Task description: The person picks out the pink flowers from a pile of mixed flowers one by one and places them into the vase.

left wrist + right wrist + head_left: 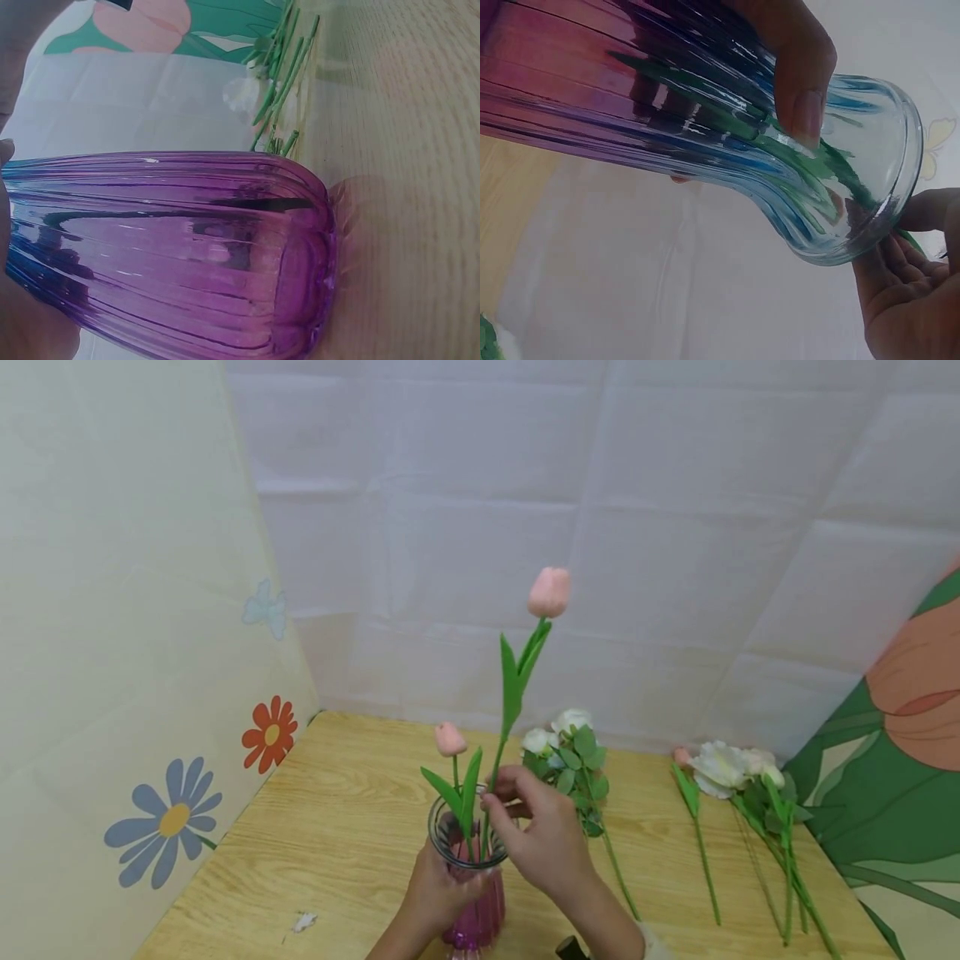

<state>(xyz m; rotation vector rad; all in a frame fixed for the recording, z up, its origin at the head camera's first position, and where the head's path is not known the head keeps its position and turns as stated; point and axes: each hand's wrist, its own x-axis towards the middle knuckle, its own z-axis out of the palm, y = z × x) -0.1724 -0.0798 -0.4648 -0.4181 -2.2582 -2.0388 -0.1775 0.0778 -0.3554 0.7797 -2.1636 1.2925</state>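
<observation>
A ribbed glass vase (483, 912), purple low down and blue toward its clear flared mouth, stands upright on the wooden table. My left hand (438, 893) grips it around the neck; the left wrist view shows its purple base (292, 300) on the tabletop. One pink tulip (451, 739) stands in the vase, its leaves rising above the rim. At the rim, my right hand (542, 831) pinches the green stem of a second, taller pink tulip (550, 592), whose lower end is inside the mouth. Green stems show through the glass (870, 127) in the right wrist view.
White roses (542, 742) with leafy stems lie just behind my right hand. Farther right lie a pink tulip (686, 785), a large white flower (718, 768) and several green stems. A small white scrap (303, 922) lies front left. Cloth backdrops (450, 527) border the table.
</observation>
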